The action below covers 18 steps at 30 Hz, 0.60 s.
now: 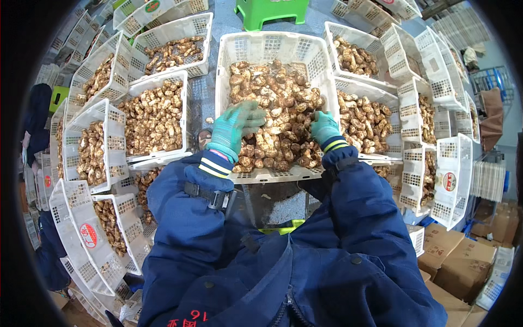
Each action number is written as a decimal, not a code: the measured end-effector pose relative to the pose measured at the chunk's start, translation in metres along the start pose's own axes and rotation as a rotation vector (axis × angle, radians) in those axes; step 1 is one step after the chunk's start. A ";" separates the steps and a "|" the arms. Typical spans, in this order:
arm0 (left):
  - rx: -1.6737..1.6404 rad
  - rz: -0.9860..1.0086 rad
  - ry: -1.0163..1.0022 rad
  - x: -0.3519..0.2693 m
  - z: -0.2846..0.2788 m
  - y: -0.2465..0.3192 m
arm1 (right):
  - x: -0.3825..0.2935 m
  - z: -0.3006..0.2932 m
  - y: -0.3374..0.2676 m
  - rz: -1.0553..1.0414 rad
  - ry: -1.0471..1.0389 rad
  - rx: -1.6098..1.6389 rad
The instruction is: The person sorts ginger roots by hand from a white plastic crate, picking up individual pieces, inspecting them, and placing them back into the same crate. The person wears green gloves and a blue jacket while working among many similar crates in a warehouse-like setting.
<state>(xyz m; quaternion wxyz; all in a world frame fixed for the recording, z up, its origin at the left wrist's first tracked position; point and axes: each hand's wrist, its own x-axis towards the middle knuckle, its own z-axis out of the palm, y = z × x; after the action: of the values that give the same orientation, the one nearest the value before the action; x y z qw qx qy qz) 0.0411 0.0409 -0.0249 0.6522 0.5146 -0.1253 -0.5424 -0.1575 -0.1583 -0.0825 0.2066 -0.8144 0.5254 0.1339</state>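
Before me a white plastic crate [267, 39] with grid walls holds a heap of brown-and-cream mushrooms [282, 118] that look like matsutake. My left hand [240, 122], in a teal knitted glove, is over the left side of the heap. Its fingers stretch towards the middle and are slightly blurred, with nothing seen in them. At the heap's right edge, near the crate wall, is my gloved right hand [325, 126], its fingers curled down among the mushrooms. Whether they grip one is hidden.
More crates of mushrooms flank me, including a left crate [153, 116] and a right crate [365, 118]. A green plastic stool [270, 12] stands beyond the main crate. Cardboard boxes [463, 261] lie at lower right. Another person's dark sleeve [39, 110] shows at far left.
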 end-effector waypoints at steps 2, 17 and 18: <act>0.011 0.036 -0.013 0.002 0.003 -0.007 | -0.018 -0.018 -0.005 -0.195 0.202 0.107; -0.261 0.000 -0.161 -0.017 0.021 0.016 | -0.003 0.002 -0.071 -0.348 -0.087 -0.364; -0.336 -0.009 -0.171 -0.016 0.021 0.016 | -0.001 0.013 -0.071 -0.418 0.037 -0.331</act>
<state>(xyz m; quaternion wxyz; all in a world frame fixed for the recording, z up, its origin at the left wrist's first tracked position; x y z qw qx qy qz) 0.0291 0.0413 0.0030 0.7136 0.3511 -0.0857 -0.6001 -0.0933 -0.1255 -0.0800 0.0840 -0.9303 0.3204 0.1577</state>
